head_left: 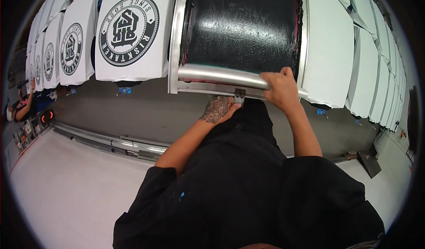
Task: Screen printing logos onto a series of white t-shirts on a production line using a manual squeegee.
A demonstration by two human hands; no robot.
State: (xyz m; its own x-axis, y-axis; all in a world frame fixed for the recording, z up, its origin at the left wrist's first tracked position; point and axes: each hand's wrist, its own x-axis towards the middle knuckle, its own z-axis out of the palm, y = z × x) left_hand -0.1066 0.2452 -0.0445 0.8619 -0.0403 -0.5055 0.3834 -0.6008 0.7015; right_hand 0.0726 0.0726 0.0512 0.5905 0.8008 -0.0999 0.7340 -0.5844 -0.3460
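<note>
My right hand (282,87) is closed around the right part of a silver metal squeegee (221,75), which lies across the near end of a printing screen. Glossy black ink (241,36) coats the mesh beyond it, and the screen's aluminium frame (173,78) borders it. Below the near rail, my left hand (219,109), tattooed on its back, is closed at a small metal clamp (239,97); its thumb shows beneath the clamp, and some fingers are hidden.
White shirts with a round black print (128,31) lie on boards to the left. Plain white shirts (328,50) line the right. A metal floor rail (110,143) runs behind me. Another person's arm (27,105) shows at far left, beside a glowing orange ring (46,116).
</note>
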